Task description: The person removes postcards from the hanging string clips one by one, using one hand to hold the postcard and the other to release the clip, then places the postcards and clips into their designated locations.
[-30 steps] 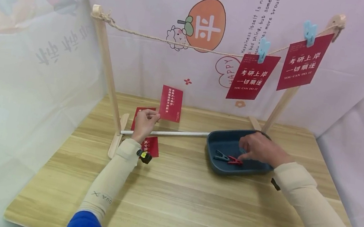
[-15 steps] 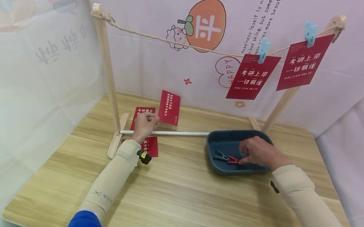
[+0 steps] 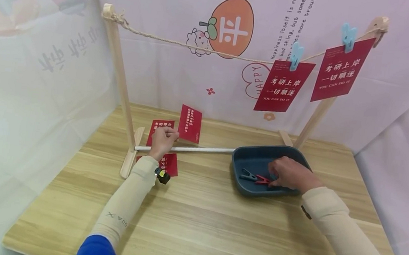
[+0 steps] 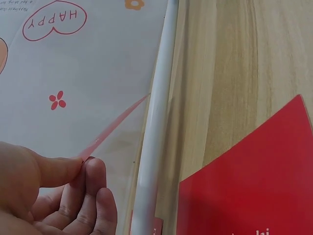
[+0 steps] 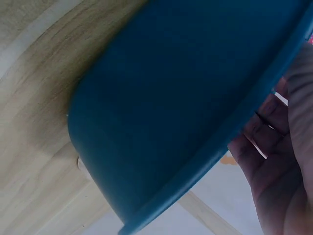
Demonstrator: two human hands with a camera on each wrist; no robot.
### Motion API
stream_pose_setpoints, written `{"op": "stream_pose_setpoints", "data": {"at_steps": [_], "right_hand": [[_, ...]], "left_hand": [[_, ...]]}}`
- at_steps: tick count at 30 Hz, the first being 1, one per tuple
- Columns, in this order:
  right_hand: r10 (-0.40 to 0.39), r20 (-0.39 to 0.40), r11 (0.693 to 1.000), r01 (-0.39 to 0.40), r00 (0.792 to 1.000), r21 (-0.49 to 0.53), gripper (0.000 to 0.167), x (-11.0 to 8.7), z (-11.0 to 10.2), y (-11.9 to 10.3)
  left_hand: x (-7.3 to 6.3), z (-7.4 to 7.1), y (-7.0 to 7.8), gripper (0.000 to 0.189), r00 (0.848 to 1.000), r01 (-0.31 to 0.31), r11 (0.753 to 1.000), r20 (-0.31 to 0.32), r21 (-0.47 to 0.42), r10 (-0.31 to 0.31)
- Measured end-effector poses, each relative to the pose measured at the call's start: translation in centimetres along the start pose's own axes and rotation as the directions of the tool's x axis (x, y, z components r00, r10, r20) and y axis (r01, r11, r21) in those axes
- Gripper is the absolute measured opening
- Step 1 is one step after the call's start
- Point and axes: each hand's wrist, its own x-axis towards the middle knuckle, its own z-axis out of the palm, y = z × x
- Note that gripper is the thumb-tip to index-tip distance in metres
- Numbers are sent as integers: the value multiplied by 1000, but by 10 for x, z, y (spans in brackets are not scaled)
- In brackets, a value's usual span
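Note:
My left hand [image 3: 163,141] pinches the edge of a red card [image 3: 190,124] between thumb and fingertips. That card stands tilted, its printed side showing in the head view; in the left wrist view it is nearly edge-on. Two more red cards lie on the table around this hand, one beyond it [image 3: 156,127] and one nearer [image 3: 170,165]. My right hand [image 3: 288,173] reaches down into a dark blue tray [image 3: 246,191], fingers bent, fingertips right at a red clothespin [image 3: 262,180]. I cannot tell whether they grip it. A dark teal clothespin [image 3: 247,175] lies beside it.
A twine line [image 3: 198,48] runs between two wooden posts, left [image 3: 120,71] and right [image 3: 317,119]. Two red cards, inner [image 3: 282,94] and outer [image 3: 341,75], hang there from light blue clothespins. A white rod [image 3: 205,149] crosses low between the posts.
The card in my left hand has tipped downward, and more of the lying card beyond shows. My right hand has stayed in the tray, its fingertips shifting slightly at the red clothespin.

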Motion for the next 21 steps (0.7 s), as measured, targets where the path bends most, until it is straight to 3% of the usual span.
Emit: {"op": "stream_pose_setpoints", "data": {"at_steps": [6, 21], "right_hand": [[21, 13, 1000, -21, 1000, -13, 29, -1, 4, 3], [-11, -5, 1000, 11, 1000, -17, 33, 5, 13, 5]], "left_hand": [[3, 3, -6, 24, 1000, 23, 1000, 5, 3, -23], [7, 5, -12, 25, 1000, 8, 997, -10, 72, -8]]}}
